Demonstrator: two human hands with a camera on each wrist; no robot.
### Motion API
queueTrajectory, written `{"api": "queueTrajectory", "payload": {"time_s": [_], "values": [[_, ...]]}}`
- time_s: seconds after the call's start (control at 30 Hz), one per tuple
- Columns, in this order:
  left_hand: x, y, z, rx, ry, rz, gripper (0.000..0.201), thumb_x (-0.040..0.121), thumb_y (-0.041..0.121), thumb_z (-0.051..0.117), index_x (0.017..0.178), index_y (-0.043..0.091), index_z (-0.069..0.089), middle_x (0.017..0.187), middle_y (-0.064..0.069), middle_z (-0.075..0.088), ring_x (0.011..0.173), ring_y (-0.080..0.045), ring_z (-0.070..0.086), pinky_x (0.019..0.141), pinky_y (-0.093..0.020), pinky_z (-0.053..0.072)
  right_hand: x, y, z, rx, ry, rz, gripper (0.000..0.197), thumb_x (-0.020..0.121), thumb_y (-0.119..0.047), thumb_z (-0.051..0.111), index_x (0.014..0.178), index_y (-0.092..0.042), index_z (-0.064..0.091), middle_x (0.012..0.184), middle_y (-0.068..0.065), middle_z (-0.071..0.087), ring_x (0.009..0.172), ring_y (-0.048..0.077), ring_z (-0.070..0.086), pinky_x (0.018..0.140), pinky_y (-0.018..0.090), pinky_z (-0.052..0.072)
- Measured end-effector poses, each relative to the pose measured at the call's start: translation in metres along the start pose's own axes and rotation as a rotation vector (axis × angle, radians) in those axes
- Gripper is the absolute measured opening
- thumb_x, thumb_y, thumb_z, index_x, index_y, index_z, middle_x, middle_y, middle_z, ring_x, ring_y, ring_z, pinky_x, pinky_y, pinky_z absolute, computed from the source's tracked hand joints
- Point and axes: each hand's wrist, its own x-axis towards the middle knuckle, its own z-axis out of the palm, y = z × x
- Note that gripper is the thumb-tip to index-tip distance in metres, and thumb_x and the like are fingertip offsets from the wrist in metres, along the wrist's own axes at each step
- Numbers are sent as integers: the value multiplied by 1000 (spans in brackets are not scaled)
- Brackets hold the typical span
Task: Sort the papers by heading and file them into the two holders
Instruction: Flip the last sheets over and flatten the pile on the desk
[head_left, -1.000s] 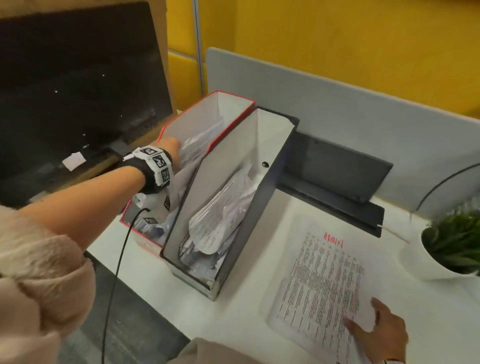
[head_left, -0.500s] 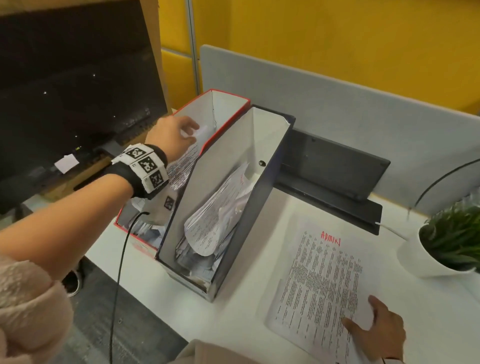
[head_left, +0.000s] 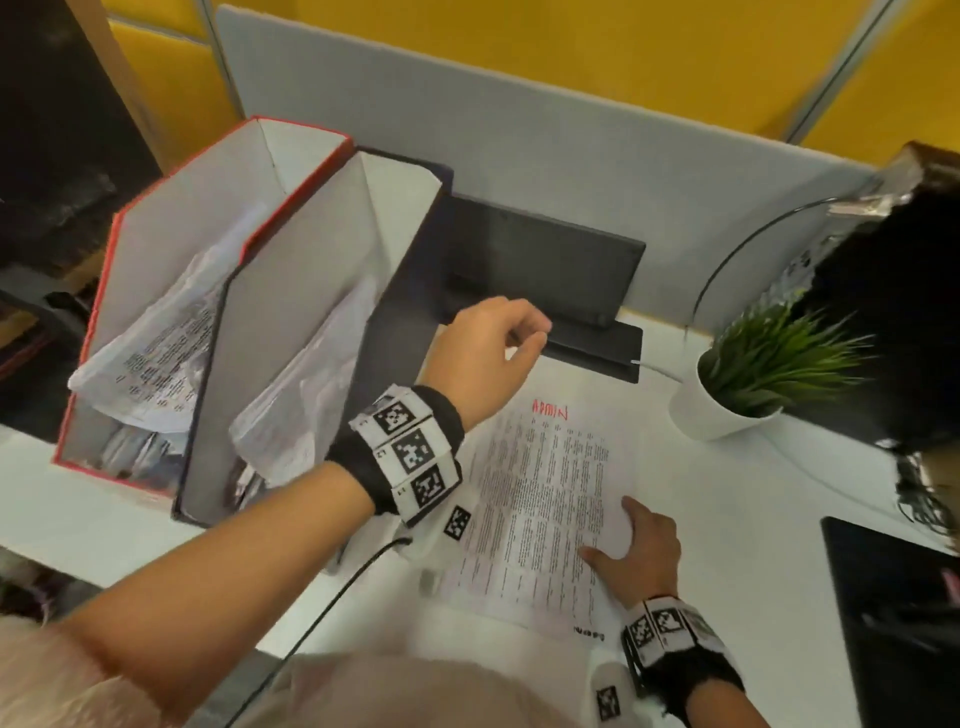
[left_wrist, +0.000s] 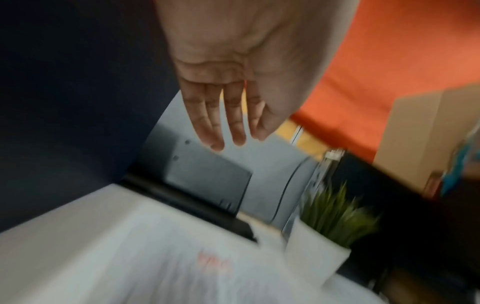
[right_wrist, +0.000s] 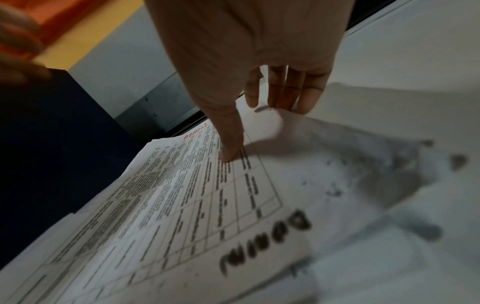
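The right hand (head_left: 641, 553) lies flat, thumb and fingers spread, pressing the near corner of the printed white sheet with a red handwritten heading (head_left: 540, 499) on the white desk (head_left: 753, 525). The empty left hand (head_left: 480, 353) hovers above that sheet's far edge, fingers loose. To its left stand the dark-edged cardboard holder (head_left: 311, 291) and, beyond it, the red-edged cardboard holder (head_left: 171, 244), both holding crumpled papers.

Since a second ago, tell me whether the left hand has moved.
Yes. The left hand has left the red holder and moved right, past the dark holder, over the paper.
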Motion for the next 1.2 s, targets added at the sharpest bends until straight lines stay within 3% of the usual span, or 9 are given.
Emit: {"api": "queueTrajectory", "payload": {"time_s": [0.2,0.33,0.4,0.5,0.7,0.83,0.93,1.03,1.2], "values": [[-43,-67,50,198,-316,-526,38,91,25,56,125,7,52,116,-12,61,99,-23,60,82,-28,44,-8,3,4,20,-24,-20,92,66,-35,82,141,-15,33,134,8,32,126,27,33,110,36,28],[-57,-89,56,130,-340,-696,28,85,27,66,100,4,61,93,-9,63,88,-24,61,80,-32,51,-11,2,5,-5,-59,-17,92,67,-39,80,142,-17,31,136,8,29,127,25,31,110,35,30],[-59,-90,58,99,-311,-701,24,78,29,73,82,9,61,79,-3,61,75,-18,58,65,-26,48,-12,-1,6,-67,-55,-13,92,67,-44,78,142,-20,30,136,7,29,127,25,30,108,36,32],[-60,-85,63,86,-244,-667,23,75,25,76,76,6,63,69,-1,59,59,-9,51,49,-17,35,-11,-7,5,-103,-51,-26,91,67,-40,79,142,-21,30,135,6,29,126,25,30,108,36,32],[-63,-83,64,207,-300,-515,26,89,20,60,78,-3,65,76,-16,63,64,-22,53,64,-31,47,-8,-17,1,332,-140,19,96,65,-3,81,143,-13,26,134,12,31,124,24,41,106,35,39],[-69,-86,63,221,-191,-297,22,91,13,57,85,-4,70,87,-18,62,76,-29,59,68,-32,46,-5,-20,-4,440,-116,47,98,67,-8,81,144,-17,22,131,13,37,106,21,49,87,25,43],[-73,-88,64,140,-159,-271,16,91,8,55,98,2,68,85,-13,65,77,-26,61,69,-29,48,-1,-20,-8,505,-96,79,99,68,-11,81,144,-19,19,129,15,43,95,18,50,74,21,42],[-74,-90,64,66,-150,-303,26,92,8,54,116,11,61,77,-2,64,67,-15,58,68,-26,49,2,-19,-9,545,-71,109,97,70,-12,80,144,-21,19,127,16,46,91,19,52,74,23,42],[-76,-88,60,159,-82,-207,11,89,14,58,95,17,68,90,1,65,76,-18,62,65,-32,52,3,-20,-11,591,-56,152,93,71,-13,79,143,-22,21,126,14,46,93,20,54,83,29,44]]}}
